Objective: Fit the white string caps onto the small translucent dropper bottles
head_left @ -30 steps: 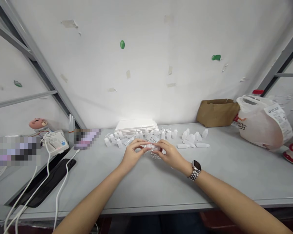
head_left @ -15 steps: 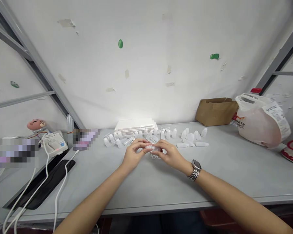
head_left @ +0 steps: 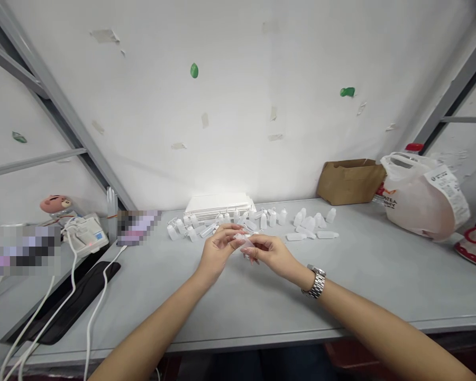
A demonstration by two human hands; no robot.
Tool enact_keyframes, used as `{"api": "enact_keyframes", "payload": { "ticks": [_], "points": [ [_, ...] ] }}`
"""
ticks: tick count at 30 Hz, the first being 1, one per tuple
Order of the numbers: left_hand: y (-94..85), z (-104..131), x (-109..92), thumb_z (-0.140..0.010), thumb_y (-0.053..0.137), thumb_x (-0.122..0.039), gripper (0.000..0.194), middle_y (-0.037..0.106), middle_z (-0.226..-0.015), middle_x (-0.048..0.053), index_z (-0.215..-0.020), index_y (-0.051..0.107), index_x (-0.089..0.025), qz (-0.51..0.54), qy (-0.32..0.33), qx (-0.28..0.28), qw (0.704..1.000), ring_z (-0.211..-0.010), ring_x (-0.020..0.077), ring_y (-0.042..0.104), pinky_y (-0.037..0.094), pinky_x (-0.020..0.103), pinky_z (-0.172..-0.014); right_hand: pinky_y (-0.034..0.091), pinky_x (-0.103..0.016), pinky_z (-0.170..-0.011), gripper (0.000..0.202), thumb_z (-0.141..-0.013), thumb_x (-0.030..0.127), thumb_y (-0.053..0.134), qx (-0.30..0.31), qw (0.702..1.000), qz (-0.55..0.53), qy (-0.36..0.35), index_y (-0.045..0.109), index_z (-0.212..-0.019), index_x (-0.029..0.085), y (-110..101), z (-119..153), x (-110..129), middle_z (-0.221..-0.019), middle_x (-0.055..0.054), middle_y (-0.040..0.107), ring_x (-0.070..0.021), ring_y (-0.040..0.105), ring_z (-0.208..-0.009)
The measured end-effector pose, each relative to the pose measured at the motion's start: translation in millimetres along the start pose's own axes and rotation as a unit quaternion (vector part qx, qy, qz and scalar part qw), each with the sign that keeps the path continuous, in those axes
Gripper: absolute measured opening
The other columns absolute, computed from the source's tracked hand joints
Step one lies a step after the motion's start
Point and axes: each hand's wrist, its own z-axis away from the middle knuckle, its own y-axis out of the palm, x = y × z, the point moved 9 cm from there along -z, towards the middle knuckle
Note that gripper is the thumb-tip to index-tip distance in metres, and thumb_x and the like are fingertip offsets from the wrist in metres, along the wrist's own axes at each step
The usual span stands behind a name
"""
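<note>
Between the fingertips of both hands is a small translucent plastic bottle point(head_left: 246, 243), tilted and partly covered by the fingers. My left hand point(head_left: 217, 253) pinches its upper left end. My right hand point(head_left: 273, 253), with a metal-band watch on the wrist, is closed on its lower right side. Just behind the hands stand and lie several more small translucent bottles, some with caps, such as an upright one point(head_left: 282, 217) and a leaning one point(head_left: 172, 232). To the right, several lie on their sides, including a long one point(head_left: 327, 234).
A stack of white boards or boxes point(head_left: 220, 203) rests against the wall. At the back right are an open cardboard box point(head_left: 351, 182) and a plastic carrier bag point(head_left: 420, 201). White cables point(head_left: 99, 301), a black mat-like item point(head_left: 79, 304) and a white device point(head_left: 88, 235) occupy the left.
The held bottle has turned from nearly level to a slant. My right hand has rotated at the wrist, its fingers curling lower. The view has shifted slightly.
</note>
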Motion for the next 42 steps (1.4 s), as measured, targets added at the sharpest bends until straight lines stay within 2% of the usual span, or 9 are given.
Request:
{"api": "enact_keyframes", "payload": {
  "ticks": [5,10,13,17,20,24,29,35,42],
  "points": [
    [7.0,-1,9,-0.070,0.063,-0.038,0.021,0.053,-0.113,0.008,-0.080,0.068,-0.020,0.011,-0.050,0.061,0.997,-0.104,0.0245,0.051,0.047,0.030,-0.074,0.037,-0.023,-0.054,0.022,-0.075,0.034,0.062,0.077,0.988,-0.124,0.042,0.061,-0.067,0.013,13,1,-10,-0.057,0.002,0.052,-0.0076,0.046,-0.052],
    [10.7,0,16,-0.073,0.059,-0.042,0.026,0.051,-0.118,0.009,-0.082,0.069,-0.019,0.005,-0.078,0.101,0.992,-0.107,0.0254,0.050,0.045,0.031,-0.079,0.035,-0.022,-0.052,0.023,-0.073,0.034,0.064,0.157,0.945,-0.264,0.114,0.060,-0.065,0.012,30,5,-19,-0.056,0.002,0.051,-0.0064,0.044,-0.051],
    [2.5,-2,23,-0.072,0.061,-0.038,0.022,0.053,-0.115,0.008,-0.081,0.068,-0.019,0.034,-0.090,0.053,0.994,-0.106,0.0243,0.050,0.043,0.032,-0.081,0.035,-0.022,-0.052,0.025,-0.072,0.036,0.065,0.101,0.953,-0.257,0.123,0.062,-0.067,0.011,19,-1,-23,-0.064,0.000,0.056,-0.0057,0.045,-0.052],
    [-11.3,-5,28,-0.070,0.064,-0.035,0.020,0.057,-0.108,0.007,-0.079,0.068,-0.018,0.047,-0.079,-0.033,0.995,-0.111,0.0234,0.045,0.032,0.034,-0.094,0.039,-0.024,-0.057,0.026,-0.067,0.036,0.069,-0.013,0.987,-0.132,0.091,0.064,-0.076,0.013,-5,-6,-20,-0.065,-0.001,0.060,-0.0088,0.051,-0.057],
    [-9.9,-5,35,-0.069,0.065,-0.036,0.021,0.059,-0.106,0.007,-0.080,0.069,-0.018,0.097,-0.102,-0.039,0.989,-0.108,0.0227,0.046,0.032,0.033,-0.092,0.040,-0.025,-0.057,0.027,-0.064,0.038,0.071,-0.074,0.993,-0.052,0.072,0.064,-0.075,0.014,-13,-4,-13,-0.060,0.000,0.061,-0.0100,0.051,-0.056],
    [-1.1,-3,41,-0.068,0.067,-0.035,0.021,0.060,-0.104,0.007,-0.078,0.069,-0.017,0.170,-0.143,-0.006,0.975,-0.095,0.0197,0.052,0.037,0.032,-0.084,0.041,-0.026,-0.057,0.026,-0.062,0.039,0.070,-0.091,0.991,-0.060,0.083,0.064,-0.068,0.014,-11,0,-13,-0.057,0.000,0.060,-0.0102,0.051,-0.055],
    [2.9,-3,32,-0.070,0.066,-0.033,0.019,0.056,-0.114,0.009,-0.073,0.068,-0.015,0.153,-0.141,0.042,0.977,-0.099,0.0210,0.051,0.037,0.032,-0.085,0.042,-0.026,-0.059,0.022,-0.062,0.034,0.073,-0.052,0.981,-0.158,0.103,0.065,-0.066,0.014,-3,0,-24,-0.060,-0.001,0.062,-0.0100,0.054,-0.056],
    [10.4,0,29,-0.071,0.065,-0.032,0.018,0.048,-0.127,0.009,-0.079,0.069,-0.016,0.189,-0.158,0.084,0.966,-0.113,0.0263,0.044,0.039,0.034,-0.084,0.041,-0.023,-0.059,0.016,-0.069,0.028,0.069,0.048,0.945,-0.299,0.119,0.066,-0.068,0.012,17,2,-28,-0.065,-0.002,0.060,-0.0071,0.052,-0.056],
    [15.3,2,23,-0.067,0.068,-0.038,0.023,0.051,-0.125,0.007,-0.078,0.069,-0.018,0.238,-0.159,0.101,0.953,-0.117,0.0265,0.041,0.040,0.034,-0.085,0.040,-0.023,-0.058,0.021,-0.074,0.031,0.064,0.109,0.942,-0.305,0.091,0.066,-0.076,0.010,23,0,-15,-0.067,-0.003,0.060,-0.0071,0.053,-0.056]
  ]
}}
